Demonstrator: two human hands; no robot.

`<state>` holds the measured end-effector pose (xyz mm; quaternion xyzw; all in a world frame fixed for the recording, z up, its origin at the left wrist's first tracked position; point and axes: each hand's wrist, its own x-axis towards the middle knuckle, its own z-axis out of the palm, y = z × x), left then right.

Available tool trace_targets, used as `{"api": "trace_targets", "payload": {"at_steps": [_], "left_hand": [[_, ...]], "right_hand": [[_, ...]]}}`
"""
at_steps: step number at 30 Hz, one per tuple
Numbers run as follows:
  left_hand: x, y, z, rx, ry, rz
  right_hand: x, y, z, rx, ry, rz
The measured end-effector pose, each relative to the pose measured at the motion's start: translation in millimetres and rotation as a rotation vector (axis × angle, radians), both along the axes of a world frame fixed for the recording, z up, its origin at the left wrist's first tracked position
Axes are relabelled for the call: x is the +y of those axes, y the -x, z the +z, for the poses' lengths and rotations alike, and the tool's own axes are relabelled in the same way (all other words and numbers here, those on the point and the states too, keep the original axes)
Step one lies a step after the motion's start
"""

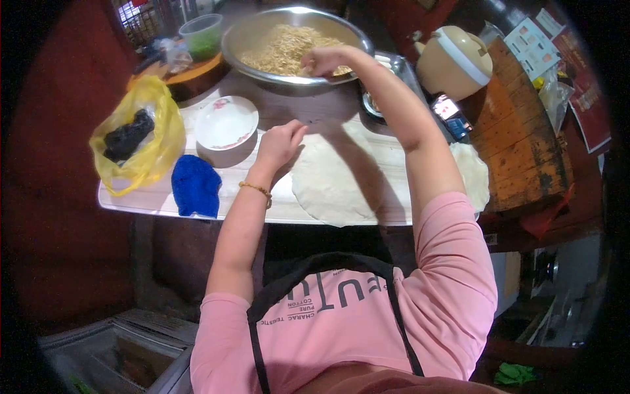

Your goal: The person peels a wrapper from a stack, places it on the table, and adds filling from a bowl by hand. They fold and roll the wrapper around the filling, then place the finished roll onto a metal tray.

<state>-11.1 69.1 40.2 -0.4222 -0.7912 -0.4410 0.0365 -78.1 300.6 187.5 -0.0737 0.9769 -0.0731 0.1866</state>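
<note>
The round pale dough wrapper lies at the near edge of the white rectangular tabletop, right of centre. Left of it lies the blue knitted cloth, then the yellow plastic bag at the left edge. The small white ceramic dish sits behind the cloth; the large steel bowl of shredded filling stands at the far edge.

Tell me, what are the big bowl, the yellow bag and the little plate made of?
The big bowl looks like metal, likely stainless steel: it is grey with a shiny rim. The yellow bag looks like thin plastic: it is crinkly and see-through, with something dark showing inside. The little plate is glossy white with a pinkish pattern, so ceramic or hard plastic; I cannot tell which.
</note>
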Motion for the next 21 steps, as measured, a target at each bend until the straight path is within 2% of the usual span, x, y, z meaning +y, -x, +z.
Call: {"api": "trace_targets", "payload": {"at_steps": [2, 4, 8, 10, 16, 17, 21], "left_hand": [[2, 0, -2, -0.002, -0.005, -0.010], [1, 0, -1, 0.000, -0.009, -0.015], [-1, 0, 0, 0.006, -0.001, -0.016], [-1, -1, 2, 0.009, -0.002, -0.021], [1, -2, 1, -0.010, 0.012, -0.008], [1, -2, 1, -0.016, 0.002, -0.016], [-2, 3, -3, -0.027, -0.001, -0.013]], "right_hand": [[8, 4, -12, 0.046, 0.068, -0.072], [41, 38, -56, 0.263, 0.086, 0.264], [39, 39, -52, 0.244, 0.138, 0.263], [13, 11, -13, 0.087, 0.110, -0.002], [19, 14, 11, 0.061, 0.238, -0.082], [21, 12, 11, 0.153, 0.204, -0.044], [6, 6, 24, 0.114, 0.308, -0.054]]}}
